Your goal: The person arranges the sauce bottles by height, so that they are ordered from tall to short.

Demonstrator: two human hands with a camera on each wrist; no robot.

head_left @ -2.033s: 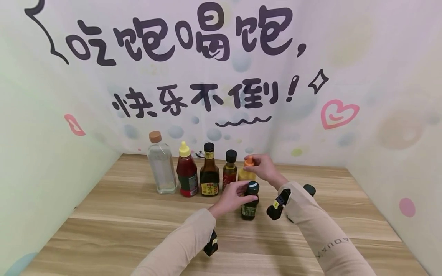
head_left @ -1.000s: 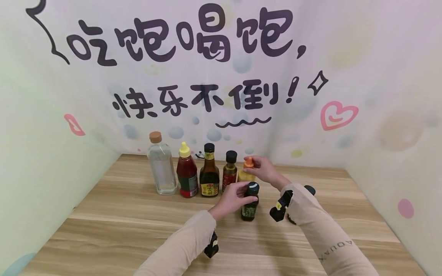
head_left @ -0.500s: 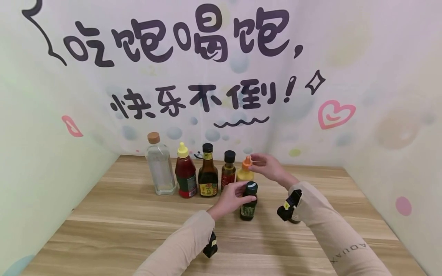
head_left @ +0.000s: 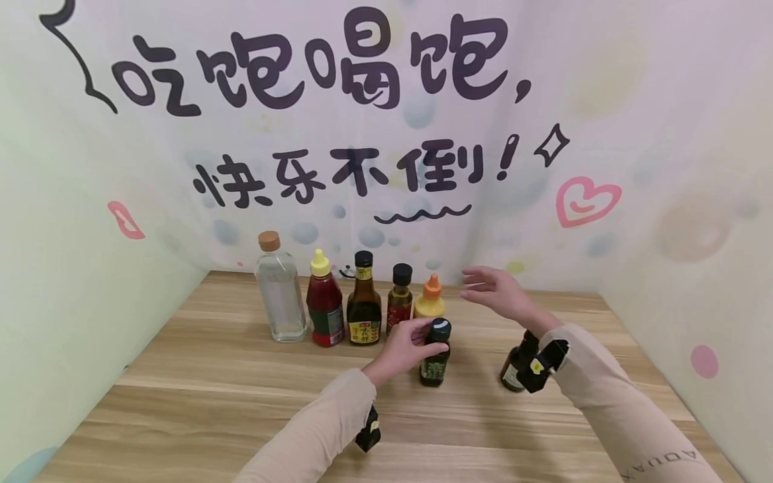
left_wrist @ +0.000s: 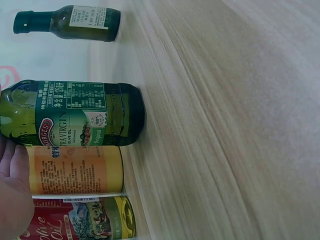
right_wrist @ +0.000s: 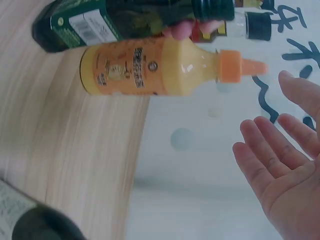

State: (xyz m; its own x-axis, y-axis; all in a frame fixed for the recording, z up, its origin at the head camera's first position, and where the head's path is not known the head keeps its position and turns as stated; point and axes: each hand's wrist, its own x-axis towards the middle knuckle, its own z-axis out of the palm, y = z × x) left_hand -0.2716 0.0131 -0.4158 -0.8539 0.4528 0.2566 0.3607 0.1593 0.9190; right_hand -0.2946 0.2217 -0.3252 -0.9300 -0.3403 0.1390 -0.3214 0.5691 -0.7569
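My left hand [head_left: 398,352] grips a small dark green olive oil bottle [head_left: 433,370] near its black cap, thumb in front and fingers behind. The bottle stands upright, its green Borges label [left_wrist: 72,115] showing in the left wrist view. Behind it, partly hidden, stands a yellow squeeze bottle [head_left: 427,307] with an orange nozzle cap; its orange label [right_wrist: 132,67] shows in the right wrist view. To the right of that bottle, my right hand [head_left: 502,295] is raised with fingers extended and apart from it, holding nothing.
Left of the squeeze bottle stand a black-capped olive oil bottle [head_left: 400,307], a brown sauce bottle [head_left: 365,305], a red squeeze bottle [head_left: 326,305] and a clear bottle [head_left: 281,298] in a row. Another dark bottle [head_left: 511,374] stands beneath my right wrist. A printed cloth [head_left: 290,127] hangs behind the table.
My right hand has let go of the orange cap and moved away to the right, uncovering the yellow squeeze bottle. My left hand keeps its grip on the olive oil bottle.
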